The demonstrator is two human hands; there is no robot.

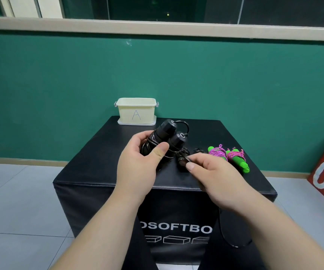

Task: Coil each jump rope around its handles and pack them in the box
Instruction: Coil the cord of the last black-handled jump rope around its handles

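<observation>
Green wall (59, 84) stands behind a black soft block (98, 168) that works as the table. Over the block, the left hand (135, 168) curls its fingers round the two handles of the black jump rope (169, 131). Its thumb presses on the turns of cord, likely so they do not slip loose. The handles lie side by side, with their thick ends pointing up and away from the hand.

Just right of that thumb, the right hand (215, 180) pinches the thin black cord between thumb and finger, likely to pull it tight for one more turn. Below the right hand, the loose cord (233, 244) hangs down the front of the block in a long loop, so this rope is not all wound yet. The cord looks thin, shiny and springy.

Just past the right hand's fingers lies the green jump rope (233, 156), its pink cord already wrapped round its handles. Well beyond the left hand sits the cream box (136, 112) marked A. What is inside it cannot be seen.
</observation>
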